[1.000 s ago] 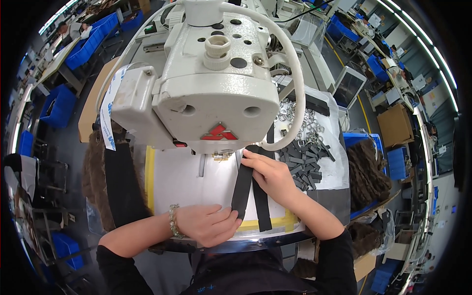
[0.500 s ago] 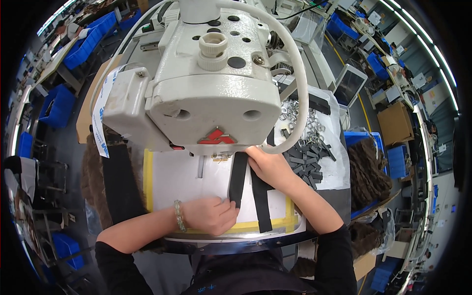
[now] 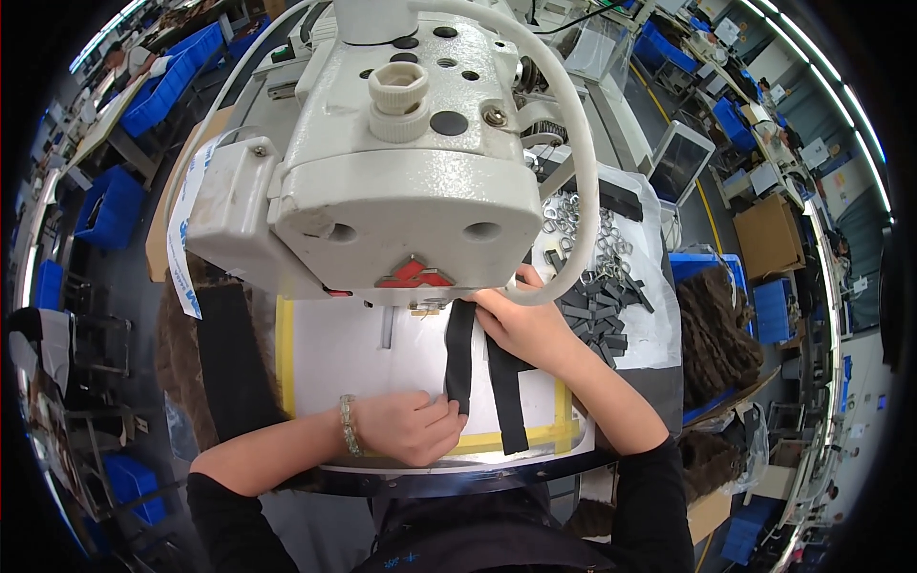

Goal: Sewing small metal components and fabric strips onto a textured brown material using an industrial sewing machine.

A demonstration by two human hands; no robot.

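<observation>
My left hand [image 3: 411, 427], a beaded bracelet at its wrist, pinches the near end of a black webbing strap [image 3: 459, 358]. The strap runs away from me over the white work plate [image 3: 334, 372], slightly bowed. At its far end my right hand [image 3: 523, 329] is closed on it, close to the needle area; some of its fingertips are hidden by the white sewing machine head [image 3: 411, 210]. A second black strap [image 3: 509, 411] hangs down the plate under my right hand, its free end near the yellow tape border.
Right of the plate lie metal rings [image 3: 611, 250] and small black strap pieces [image 3: 594, 320] on white sheeting. Brown fur pieces [image 3: 716, 325] fill a blue bin at the right. Left of the plate are more brown fur and a wide black strip [image 3: 239, 358]. The machine head overhangs the plate.
The machine head has shifted slightly to the left. My left hand has moved a little toward me with the strap end. A fingertip of my right hand now shows beyond the machine head.
</observation>
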